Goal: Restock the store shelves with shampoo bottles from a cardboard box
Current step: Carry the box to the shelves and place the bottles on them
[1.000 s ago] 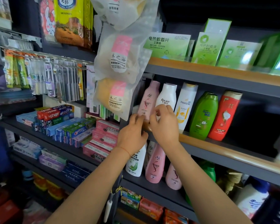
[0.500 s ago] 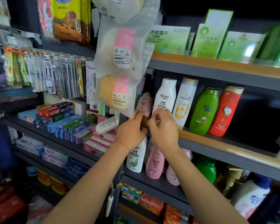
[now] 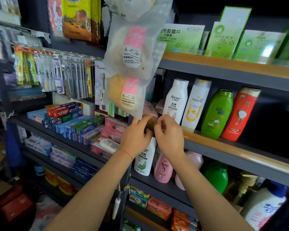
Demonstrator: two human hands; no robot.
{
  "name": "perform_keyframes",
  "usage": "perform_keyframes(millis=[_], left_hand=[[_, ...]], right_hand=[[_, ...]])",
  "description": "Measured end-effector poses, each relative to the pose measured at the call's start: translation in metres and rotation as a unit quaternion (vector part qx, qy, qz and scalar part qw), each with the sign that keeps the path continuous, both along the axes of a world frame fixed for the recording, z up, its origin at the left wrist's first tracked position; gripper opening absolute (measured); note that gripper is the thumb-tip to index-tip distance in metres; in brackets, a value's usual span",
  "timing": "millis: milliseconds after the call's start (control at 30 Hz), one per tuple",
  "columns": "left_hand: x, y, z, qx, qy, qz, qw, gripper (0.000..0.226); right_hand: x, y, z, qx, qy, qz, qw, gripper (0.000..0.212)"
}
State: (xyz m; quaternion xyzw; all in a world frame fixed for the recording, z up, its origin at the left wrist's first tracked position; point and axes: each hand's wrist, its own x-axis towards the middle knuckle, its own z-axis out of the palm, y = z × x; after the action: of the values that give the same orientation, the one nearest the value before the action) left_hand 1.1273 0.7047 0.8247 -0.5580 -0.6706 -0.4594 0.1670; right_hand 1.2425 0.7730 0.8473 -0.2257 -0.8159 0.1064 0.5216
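Observation:
A pink shampoo bottle [image 3: 150,111] lies tipped over at the left end of the middle shelf [image 3: 223,145], half hidden behind a hanging bag. My left hand [image 3: 137,136] reaches up to the shelf's wooden rail, its fingertips touching the pink bottle's lower end. Right beside it, my right hand [image 3: 169,135] hovers before the rail with fingers curled, and I see nothing in them. Upright on the same shelf stand a white Rocien bottle [image 3: 175,100], a Pantene bottle [image 3: 196,104], a green bottle [image 3: 217,114] and a red bottle [image 3: 239,114]. No cardboard box is in view.
Translucent bags of bath sponges [image 3: 132,67] hang in front of the shelf's left end. Green boxes [image 3: 223,40] fill the top shelf. More shampoo bottles [image 3: 162,165] stand on the shelf below. Toothpaste boxes [image 3: 68,119] and toothbrushes [image 3: 57,75] fill the left rack.
The pink bottle stood upright next to the white one; it has tipped over to the left and now lies down. Both hands dropped slightly to the shelf rail.

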Motion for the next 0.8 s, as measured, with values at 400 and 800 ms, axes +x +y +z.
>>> perform_keyframes(millis=[400, 800], left_hand=[[-0.071, -0.043, -0.089, -0.198, -0.162, 0.169, 0.952, 0.016], [-0.127, 0.002, -0.137, -0.449, 0.078, 0.091, 0.885, 0.077]], right_hand=[[-0.059, -0.021, -0.070, -0.083, -0.241, 0.144, 0.956, 0.013], [-0.078, -0.017, -0.122, -0.134, -0.529, -0.021, 0.837, 0.035]])
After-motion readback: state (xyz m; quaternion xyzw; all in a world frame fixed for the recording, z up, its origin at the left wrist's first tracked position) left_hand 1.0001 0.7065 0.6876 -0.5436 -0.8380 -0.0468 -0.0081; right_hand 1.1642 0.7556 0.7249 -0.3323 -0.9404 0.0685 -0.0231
